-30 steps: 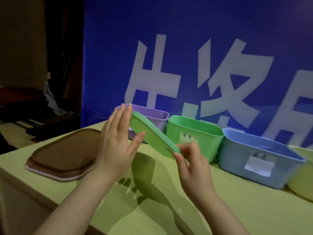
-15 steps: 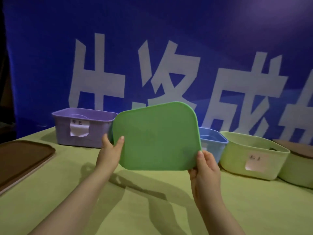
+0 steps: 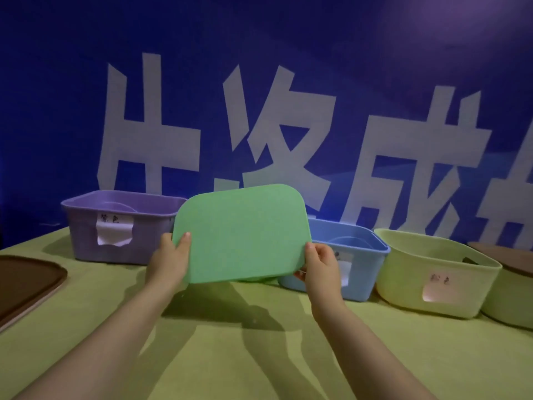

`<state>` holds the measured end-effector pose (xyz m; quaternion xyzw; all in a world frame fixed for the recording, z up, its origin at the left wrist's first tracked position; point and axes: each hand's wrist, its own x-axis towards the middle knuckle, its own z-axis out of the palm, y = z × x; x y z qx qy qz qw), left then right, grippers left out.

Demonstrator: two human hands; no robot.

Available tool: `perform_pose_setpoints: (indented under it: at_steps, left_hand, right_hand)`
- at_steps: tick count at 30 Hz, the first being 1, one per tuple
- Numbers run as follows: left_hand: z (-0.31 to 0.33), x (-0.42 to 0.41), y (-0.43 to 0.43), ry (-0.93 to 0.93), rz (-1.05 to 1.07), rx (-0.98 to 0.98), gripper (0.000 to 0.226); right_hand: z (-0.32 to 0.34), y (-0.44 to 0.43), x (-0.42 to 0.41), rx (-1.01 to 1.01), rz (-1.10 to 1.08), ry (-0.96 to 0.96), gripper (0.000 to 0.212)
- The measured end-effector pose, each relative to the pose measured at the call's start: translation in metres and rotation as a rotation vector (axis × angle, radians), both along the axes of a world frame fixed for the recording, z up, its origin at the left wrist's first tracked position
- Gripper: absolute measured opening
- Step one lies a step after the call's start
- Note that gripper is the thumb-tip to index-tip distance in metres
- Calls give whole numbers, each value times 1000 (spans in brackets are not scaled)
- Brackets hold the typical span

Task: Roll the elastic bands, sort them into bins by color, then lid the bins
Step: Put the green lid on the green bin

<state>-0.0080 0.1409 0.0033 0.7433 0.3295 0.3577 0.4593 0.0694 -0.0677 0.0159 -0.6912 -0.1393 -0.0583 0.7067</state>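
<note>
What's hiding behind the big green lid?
Only a green sliver peeks out under the green lid, between the purple bin and blue bin. The lid covers the rest, so what it is or holds can't be seen.

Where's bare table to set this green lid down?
Bare cloth lies on the near table, before the blue plastic bin and pale yellow bin, and between the flat brown lid and purple plastic bin. The bin row behind the green lid is crowded.
</note>
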Motion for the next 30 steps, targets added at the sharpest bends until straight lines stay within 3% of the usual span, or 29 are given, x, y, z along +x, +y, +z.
perform_pose_setpoints:
  at_steps: [4, 11, 14, 18, 21, 28, 30]
  left_hand:
    - [33, 24, 29, -90, -45, -27, 39]
    - [60, 63, 69, 107, -55, 168, 31]
    - [63, 72, 80, 224, -44, 299, 37]
    - [57, 75, 91, 289, -70, 349, 61]
    - [53, 74, 97, 316, -145, 399, 60]
    - [52, 81, 98, 370, -275, 318, 59]
    - [51, 86, 100, 386, -260, 325, 61]
  right_hand:
    - [14, 24, 36, -144, -34, -1, 20]
    - [20, 55, 78, -341, -175, -67, 38]
    - [17, 62, 85, -459, -235, -146, 39]
    - [18, 70, 85, -598, -277, -209, 30]
    - [21, 74, 89, -736, -298, -258, 25]
    - [45, 80, 98, -1033, -181, -170, 34]
    - [50, 81, 95, -1021, -76, -131, 47]
